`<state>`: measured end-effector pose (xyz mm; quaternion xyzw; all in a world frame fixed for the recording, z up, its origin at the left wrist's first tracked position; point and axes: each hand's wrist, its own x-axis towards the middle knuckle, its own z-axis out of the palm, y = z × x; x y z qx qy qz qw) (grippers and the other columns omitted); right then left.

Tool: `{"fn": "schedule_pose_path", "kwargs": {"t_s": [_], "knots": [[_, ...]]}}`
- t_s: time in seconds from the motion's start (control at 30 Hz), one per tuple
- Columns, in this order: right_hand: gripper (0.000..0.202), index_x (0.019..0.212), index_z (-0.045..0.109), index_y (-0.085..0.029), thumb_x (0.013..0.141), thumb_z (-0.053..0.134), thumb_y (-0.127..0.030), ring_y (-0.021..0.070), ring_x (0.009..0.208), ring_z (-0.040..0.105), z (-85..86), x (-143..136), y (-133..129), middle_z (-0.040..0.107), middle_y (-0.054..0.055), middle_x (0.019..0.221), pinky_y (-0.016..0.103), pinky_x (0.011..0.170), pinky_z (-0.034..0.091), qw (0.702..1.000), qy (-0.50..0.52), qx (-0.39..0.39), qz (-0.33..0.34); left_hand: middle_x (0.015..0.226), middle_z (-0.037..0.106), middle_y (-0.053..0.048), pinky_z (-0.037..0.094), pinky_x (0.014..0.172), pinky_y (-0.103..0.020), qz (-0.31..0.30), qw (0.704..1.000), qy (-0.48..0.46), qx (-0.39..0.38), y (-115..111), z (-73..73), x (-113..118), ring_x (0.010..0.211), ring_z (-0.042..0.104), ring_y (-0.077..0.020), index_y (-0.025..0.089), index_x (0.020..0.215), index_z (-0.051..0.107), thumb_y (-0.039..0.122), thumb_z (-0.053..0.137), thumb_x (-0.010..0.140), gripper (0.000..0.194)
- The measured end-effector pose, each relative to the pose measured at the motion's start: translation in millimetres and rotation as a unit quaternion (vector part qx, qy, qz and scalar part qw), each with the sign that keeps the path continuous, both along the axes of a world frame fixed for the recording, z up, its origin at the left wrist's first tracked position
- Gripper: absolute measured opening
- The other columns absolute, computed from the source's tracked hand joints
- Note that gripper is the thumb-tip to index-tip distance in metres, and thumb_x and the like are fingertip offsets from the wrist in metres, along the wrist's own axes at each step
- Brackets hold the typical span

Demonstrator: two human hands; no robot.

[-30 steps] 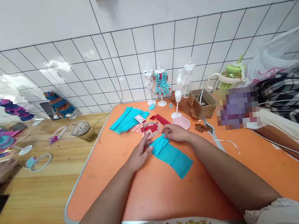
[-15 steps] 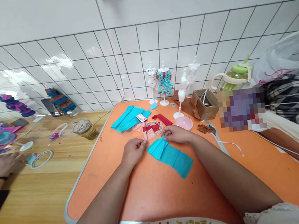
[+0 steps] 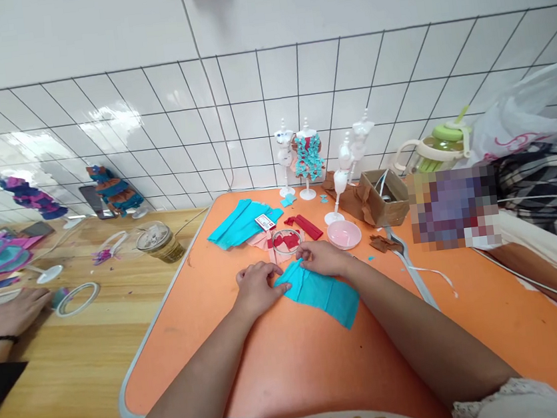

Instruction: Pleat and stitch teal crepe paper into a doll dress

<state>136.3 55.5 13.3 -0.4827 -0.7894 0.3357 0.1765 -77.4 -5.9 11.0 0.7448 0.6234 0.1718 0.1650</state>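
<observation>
A strip of turquoise crepe paper (image 3: 325, 292) lies slantwise before me, gathered into folds at its upper left end. My left hand (image 3: 260, 288) has that left end between thumb and fingers. Near the top edge, my right hand (image 3: 323, 259) pinches the folds. Just beyond my hands sits a ring of tape (image 3: 288, 251) with red paper scraps inside it. Behind it lies a larger turquoise crepe sheet (image 3: 240, 223) with a white label (image 3: 264, 222) on it. A folded red strip (image 3: 308, 227) rests to the right of the label.
A pink bowl (image 3: 344, 233), several white mini mannequins, one dressed in turquoise ruffles (image 3: 309, 157), and a cardboard box (image 3: 385, 198) stand at the back of the orange table (image 3: 199, 352). A drink cup (image 3: 156, 242) and another person's hand (image 3: 23, 310) are on the wooden table at left.
My left hand has moved right onto the left end of the turquoise strip. My right hand has shifted slightly left along the top edge, and the strip has turned a little.
</observation>
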Motion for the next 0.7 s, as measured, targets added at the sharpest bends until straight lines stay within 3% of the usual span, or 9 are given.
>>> {"fn": "schedule_pose_path", "kwargs": {"t_s": [0.23, 0.47, 0.6, 0.7], "knots": [[0.018, 0.092, 0.063, -0.020, 0.074, 0.062, -0.018, 0.0123, 0.074, 0.058, -8.2, -2, 1, 0.066, 0.000, 0.085, 0.022, 0.063, 0.040, 1.000, -0.013, 0.017, -0.015, 0.090, 0.063, -0.001, 0.028, 0.090, -0.041, -0.007, 1.000, 0.004, 0.007, 0, -0.4, 0, 0.093, 0.054, -0.0227, 0.029, 0.092, 0.065, 0.046, 0.071, 0.067, 0.031], [0.010, 0.084, 0.063, -0.021, 0.075, 0.061, -0.023, 0.0135, 0.076, 0.057, 15.0, 4, -16, 0.067, 0.000, 0.087, 0.023, 0.063, 0.038, 0.998, -0.002, 0.050, -0.031, 0.087, 0.063, -0.002, 0.036, 0.087, -0.039, -0.013, 0.999, -0.045, 0.022, 4, 0.5, -10, 0.089, 0.057, -0.0223, 0.027, 0.095, 0.065, 0.056, 0.062, 0.073, 0.036], [0.013, 0.088, 0.062, -0.022, 0.077, 0.059, -0.028, 0.0107, 0.061, 0.051, 33.1, 21, -34, 0.065, -0.001, 0.081, 0.022, 0.054, 0.034, 0.997, 0.034, 0.028, -0.069, 0.096, 0.062, -0.008, 0.043, 0.083, -0.036, -0.009, 0.984, -0.141, 0.110, 0, 16.2, -12, 0.093, 0.056, -0.0234, 0.021, 0.108, 0.061, 0.055, 0.049, 0.083, 0.044], [0.010, 0.084, 0.062, -0.021, 0.076, 0.061, -0.028, 0.0107, 0.061, 0.050, 44.2, 32, -44, 0.064, -0.001, 0.080, 0.021, 0.054, 0.035, 0.996, 0.052, 0.033, -0.070, 0.128, 0.053, -0.011, 0.038, 0.097, -0.041, -0.097, 0.972, -0.171, 0.126, -8, 33.8, 8, 0.118, 0.047, -0.0291, 0.024, 0.131, 0.047, 0.056, 0.056, 0.078, 0.062]]}}
